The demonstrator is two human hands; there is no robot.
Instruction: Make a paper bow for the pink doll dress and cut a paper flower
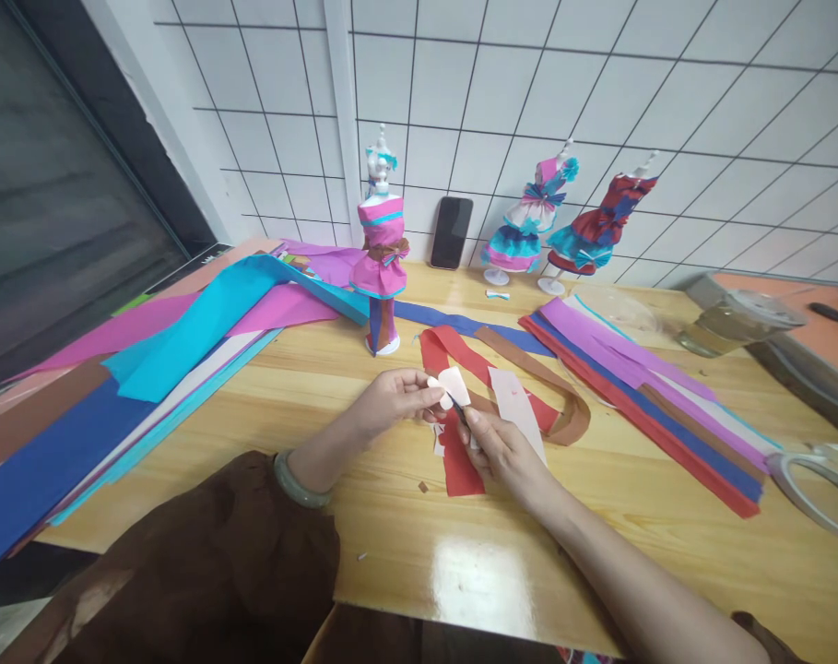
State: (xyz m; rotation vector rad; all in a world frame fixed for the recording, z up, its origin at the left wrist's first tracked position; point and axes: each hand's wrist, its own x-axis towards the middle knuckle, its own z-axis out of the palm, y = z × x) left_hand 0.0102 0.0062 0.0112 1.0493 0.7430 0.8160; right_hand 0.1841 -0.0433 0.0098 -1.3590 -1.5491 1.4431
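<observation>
My left hand [395,403] pinches a small pale paper cutout [453,380] with rounded, petal-like edges. My right hand [502,450] is closed around a pair of scissors [458,409], whose dark blades meet the cutout's lower edge; the handles are mostly hidden by my fingers. Under my hands lies a red crepe paper strip [464,472], with white paper scraps [439,441] on it. A pale pink paper strip [517,404] lies just beyond my right hand, near a curled brown strip [572,420].
A small mannequin in a pink paper dress [379,267] stands ahead; two more dressed mannequins [529,221] [602,226] stand by the tiled wall, near a phone [452,232]. Stacked paper strips lie left [79,461] and right [657,406]. A lidded cup [737,323] and white ring [816,489] are rightward.
</observation>
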